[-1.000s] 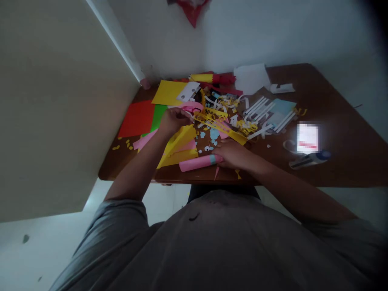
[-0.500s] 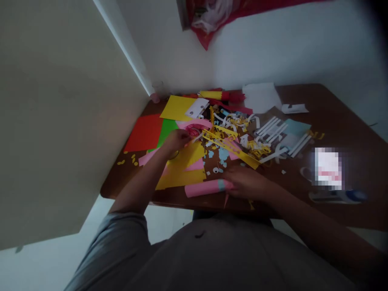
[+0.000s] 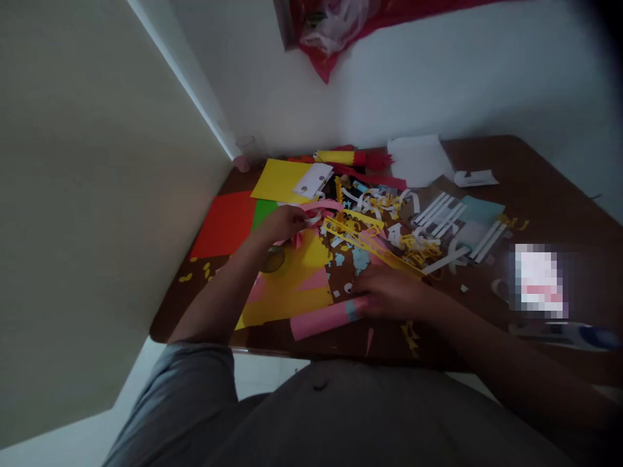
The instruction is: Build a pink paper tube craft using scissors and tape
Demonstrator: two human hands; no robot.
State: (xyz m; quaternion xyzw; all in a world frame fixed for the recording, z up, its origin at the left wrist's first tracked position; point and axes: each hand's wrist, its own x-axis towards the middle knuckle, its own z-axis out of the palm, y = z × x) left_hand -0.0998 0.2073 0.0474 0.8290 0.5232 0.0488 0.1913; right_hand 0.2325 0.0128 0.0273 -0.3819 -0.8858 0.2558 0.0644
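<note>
My left hand (image 3: 286, 224) reaches over the paper pile, its fingers pinched at a thin white paper strip (image 3: 314, 218). Crumpled pink paper (image 3: 298, 240) shows just below those fingers. Near the front edge, my right hand (image 3: 389, 292) is closed around the right end of a pink paper roll (image 3: 316, 319), which has a light blue band. The roll lies tilted, and its right end is hidden by the hand. A googly eye (image 3: 348, 287) is beside the right fingers. Under my left forearm, a round, see-through ring (image 3: 272, 259) rests on yellow paper (image 3: 287, 301).
Red paper (image 3: 224, 224), green paper (image 3: 264, 214) and a yellow sheet (image 3: 275, 181) lie at the left. Yellow and white scraps (image 3: 374, 227) cover the middle. Glue sticks or white rods (image 3: 440, 214) lie right. A glass (image 3: 247, 148) stands in the back corner.
The view has shifted slightly. The pink roll's left end has swung towards the front edge, and a small pink sliver now lies apart from my right hand. My left hand stays over the pile.
</note>
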